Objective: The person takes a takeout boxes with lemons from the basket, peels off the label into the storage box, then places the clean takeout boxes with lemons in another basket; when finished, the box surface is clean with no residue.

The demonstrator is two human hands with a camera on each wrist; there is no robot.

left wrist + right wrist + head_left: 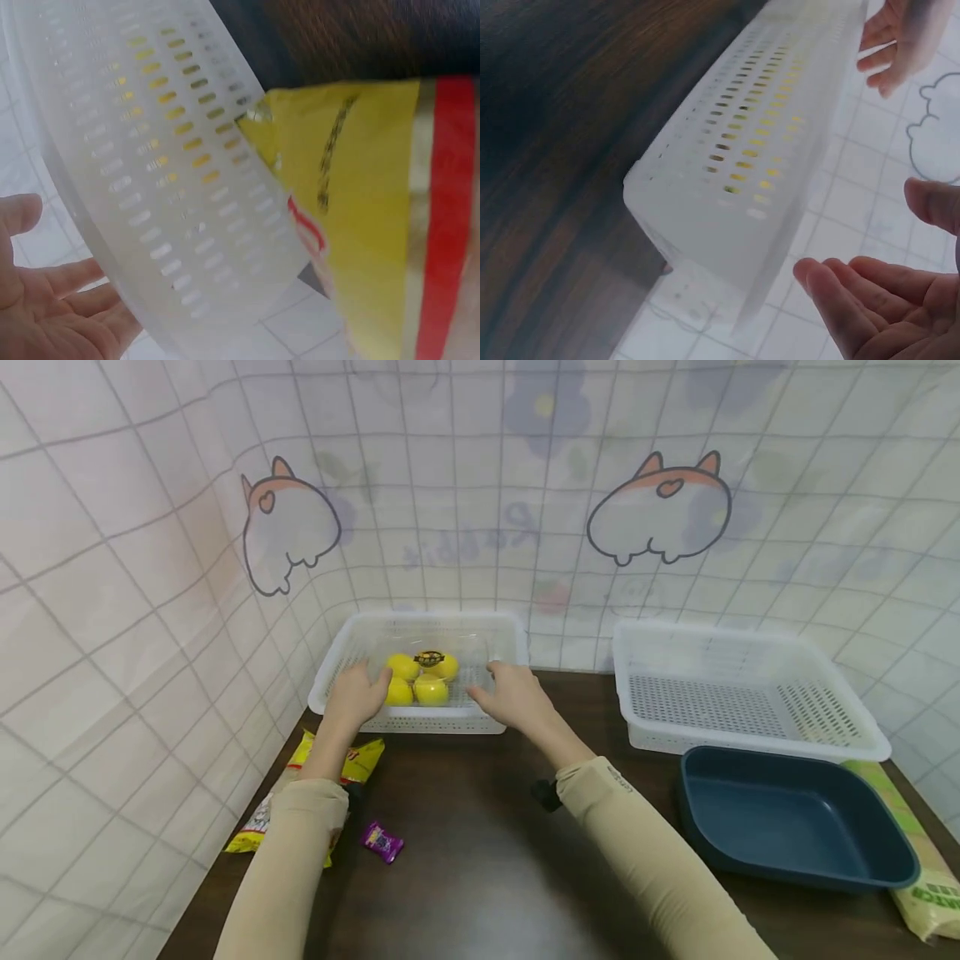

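Note:
A white perforated basket (420,722) stands against the back wall. Inside it lies a clear pack of several round yellow fruits (431,690) with a black label on top. My left hand (358,693) hovers over the basket's left part, thumb spread from the fingers and close beside the pack. Over the right part is my right hand (516,695), its thumb pointing toward the fruits. In the right wrist view, the right hand's fingers (840,300) are loosely bent with nothing between them. The left hand (60,315) also appears empty past the basket's rim.
A yellow snack bag (363,760) lies partly under the left forearm, near a purple wrapped candy (382,841). At the right stand a second white basket (637,735) and a dark blue tub (795,827). A green packet (930,893) lies beside the tub.

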